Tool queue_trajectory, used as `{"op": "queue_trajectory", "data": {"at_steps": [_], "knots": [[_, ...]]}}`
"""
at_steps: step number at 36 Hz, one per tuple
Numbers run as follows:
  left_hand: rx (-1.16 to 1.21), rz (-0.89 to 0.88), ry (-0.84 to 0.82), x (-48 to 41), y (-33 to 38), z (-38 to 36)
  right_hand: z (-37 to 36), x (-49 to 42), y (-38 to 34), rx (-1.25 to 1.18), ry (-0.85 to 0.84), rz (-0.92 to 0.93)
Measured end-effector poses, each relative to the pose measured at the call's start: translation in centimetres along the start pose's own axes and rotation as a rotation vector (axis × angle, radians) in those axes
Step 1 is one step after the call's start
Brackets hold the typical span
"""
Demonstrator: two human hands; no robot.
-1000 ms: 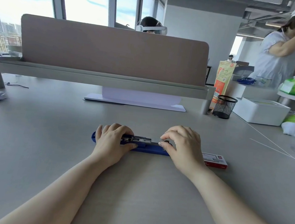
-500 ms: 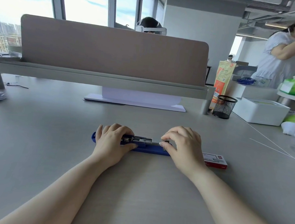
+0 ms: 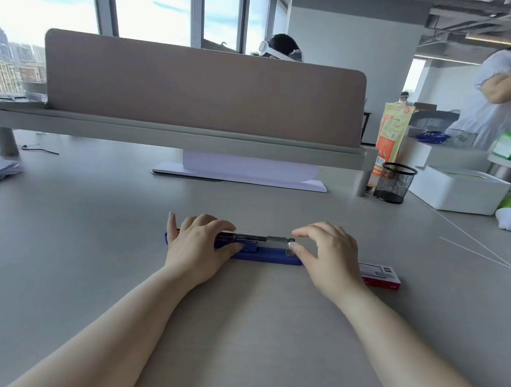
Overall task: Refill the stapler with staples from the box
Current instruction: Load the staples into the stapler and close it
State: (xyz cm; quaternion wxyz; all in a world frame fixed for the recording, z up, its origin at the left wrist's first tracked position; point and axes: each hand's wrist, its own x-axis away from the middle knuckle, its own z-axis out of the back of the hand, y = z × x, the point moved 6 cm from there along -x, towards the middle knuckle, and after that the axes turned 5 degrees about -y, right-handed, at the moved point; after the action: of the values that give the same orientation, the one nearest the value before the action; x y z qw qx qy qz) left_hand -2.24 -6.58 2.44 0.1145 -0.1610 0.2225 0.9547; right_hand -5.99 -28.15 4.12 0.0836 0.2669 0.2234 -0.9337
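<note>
Grey worktop (image 3: 48, 265) is bare across the lower frame and left of centre; clutter sits only at the right edge and beyond the divider up top. Blue stapler (image 3: 268, 254) lies opened flat mid-frame. Left hand (image 3: 199, 245) presses down on its left end, fingers curled over it. Right hand (image 3: 325, 253) has thumb and forefinger slightly apart, tips at the metal staple rail's right end. Red staple box (image 3: 380, 275) lies just right of that hand.
</note>
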Motion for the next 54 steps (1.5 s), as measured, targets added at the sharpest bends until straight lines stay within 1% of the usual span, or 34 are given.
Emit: {"op": "queue_trajectory", "data": {"at_steps": [2,6,9,14,15,17,20,22,24,27,29,31,34,38,40,42,44,47,51,54], "knots": [[-0.018,0.065,-0.017,0.3,-0.7,0.4,-0.4,0.1,0.2,-0.009,-0.031,-0.036],[0.012,0.284,-0.087,1.2,-2.9,0.8,-0.9,0.2,0.7,-0.064,-0.090,-0.118],[0.077,0.397,-0.081,1.3,-3.8,1.2,-0.8,0.3,1.0,-0.132,-0.096,-0.160],[0.059,0.449,-0.066,1.4,-4.2,1.2,-1.0,0.5,1.0,-0.190,-0.125,-0.206],[0.092,0.454,-0.040,1.3,-4.3,1.3,-1.1,0.5,1.1,-0.201,-0.131,-0.210],[0.244,0.469,0.040,1.3,-4.4,1.7,-1.2,0.5,1.2,-0.237,-0.143,-0.220],[0.530,0.412,0.203,1.4,-4.1,2.9,-1.4,0.5,1.4,-0.306,-0.172,-0.245],[0.683,0.328,0.326,1.5,-3.5,3.9,-1.6,0.6,1.3,-0.341,-0.193,-0.255],[0.853,0.224,0.388,1.4,-2.5,4.5,-1.7,0.6,1.2,-0.371,-0.209,-0.261],[1.118,0.055,0.347,1.4,-0.4,4.9,-1.5,0.7,0.9,-0.430,-0.220,-0.266],[1.195,-0.017,0.286,1.7,0.8,5.0,-1.4,0.7,0.9,-0.501,-0.212,-0.284],[1.214,-0.069,0.198,1.9,1.8,4.6,-1.4,0.7,1.1,-0.586,-0.187,-0.308],[1.126,-0.078,0.081,2.1,2.8,3.4,-1.4,0.7,1.7,-0.639,-0.137,-0.336],[0.936,-0.072,0.035,2.1,3.3,2.5,-1.2,0.7,2.5,-0.640,-0.089,-0.358],[0.794,-0.091,0.014,2.0,3.0,2.1,-1.1,0.6,2.6,-0.639,-0.073,-0.359],[0.584,-0.144,-0.002,1.9,3.0,1.6,-0.9,0.7,2.5,-0.615,-0.071,-0.341],[0.386,-0.228,0.000,1.8,3.3,1.2,-0.6,0.6,2.1,-0.561,-0.074,-0.291],[0.211,-0.276,-0.021,1.7,3.7,0.6,0.1,0.5,1.2,-0.393,-0.027,-0.143],[0.077,-0.308,-0.040,1.7,3.9,-0.2,0.8,0.5,-0.1,-0.190,0.064,0.037],[0.048,-0.306,-0.053,1.8,3.8,-0.6,0.9,0.6,-0.3,-0.072,0.043,0.061]]}}
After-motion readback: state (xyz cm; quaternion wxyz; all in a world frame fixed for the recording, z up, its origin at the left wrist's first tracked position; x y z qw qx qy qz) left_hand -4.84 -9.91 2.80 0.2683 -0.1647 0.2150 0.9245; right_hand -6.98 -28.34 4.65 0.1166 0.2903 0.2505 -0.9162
